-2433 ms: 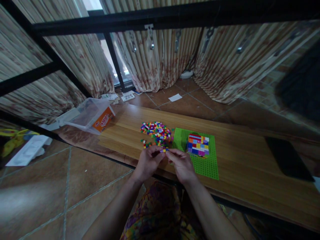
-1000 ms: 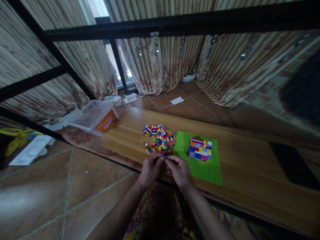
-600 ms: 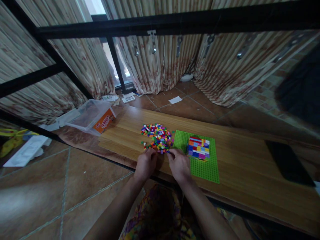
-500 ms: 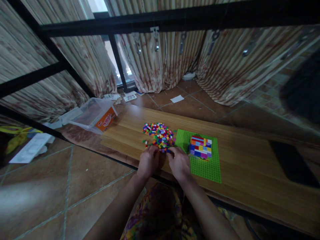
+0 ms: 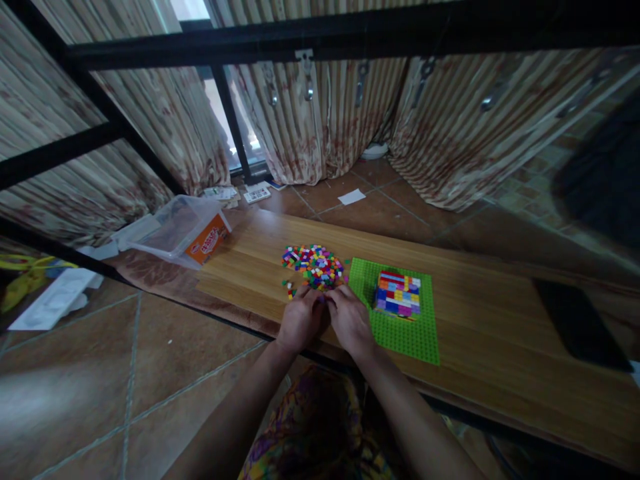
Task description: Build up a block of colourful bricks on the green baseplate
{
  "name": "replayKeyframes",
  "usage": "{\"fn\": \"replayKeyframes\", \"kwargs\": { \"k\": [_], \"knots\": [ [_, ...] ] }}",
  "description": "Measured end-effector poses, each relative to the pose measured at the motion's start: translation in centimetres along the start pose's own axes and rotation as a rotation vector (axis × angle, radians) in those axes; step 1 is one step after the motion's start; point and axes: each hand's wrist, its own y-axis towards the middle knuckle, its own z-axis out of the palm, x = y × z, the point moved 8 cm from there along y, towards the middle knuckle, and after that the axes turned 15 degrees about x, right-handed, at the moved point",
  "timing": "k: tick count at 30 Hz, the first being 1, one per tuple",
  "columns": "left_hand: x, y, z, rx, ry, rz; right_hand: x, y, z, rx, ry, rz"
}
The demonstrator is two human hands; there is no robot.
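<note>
My left hand (image 5: pixel 302 318) and my right hand (image 5: pixel 350 320) meet at the near edge of a pile of small coloured toy bricks (image 5: pixel 320 263). Fingers of both hands are bent and pinched, the fingertips almost touching. A tiny purple spot shows between them, too small to make out clearly. Right of my right hand lies a green studded baseplate (image 5: pixel 415 343). On it stands a block built of many-coloured bricks (image 5: pixel 399 293), with rows of red, yellow, white, blue and purple on top. A few loose bricks (image 5: pixel 290 291) lie just beyond my left hand.
A clear plastic box (image 5: pixel 170 230) with an orange label sits at the left end of the wooden board (image 5: pixel 480 313). Toward the right end lies a dark flat object (image 5: pixel 580 323). A black metal bar (image 5: pixel 350 40) crosses above, with hooks hanging from it.
My right hand has moved left, closing the gap to my left hand, so the fingertips now meet. The whole view has shifted slightly. The brick block and baseplate look unchanged.
</note>
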Motion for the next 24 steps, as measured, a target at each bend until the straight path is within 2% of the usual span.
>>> {"fn": "replayKeyframes", "kwargs": {
  "k": [5,8,13,19,24],
  "knots": [
    [0.4,0.0,0.2,-0.037,-0.067,0.04,-0.1,0.3,0.3,0.002,-0.047,-0.007],
    [0.8,-0.1,0.1,-0.079,-0.092,0.014,-0.3,0.3,0.5,-0.02,-0.05,0.015],
    [1.1,-0.5,-0.6,-0.137,-0.239,0.001,-0.4,-0.1,0.0,-0.066,0.042,0.013],
    [0.6,-1.2,-0.9,-0.116,-0.508,-0.017,-0.2,-1.8,-2.7,-0.195,0.332,-0.012],
    [-2.5,-1.1,-1.2,-0.125,-0.43,0.055,-0.6,-3.2,-3.1,-0.209,0.738,0.074]
  ]
}}
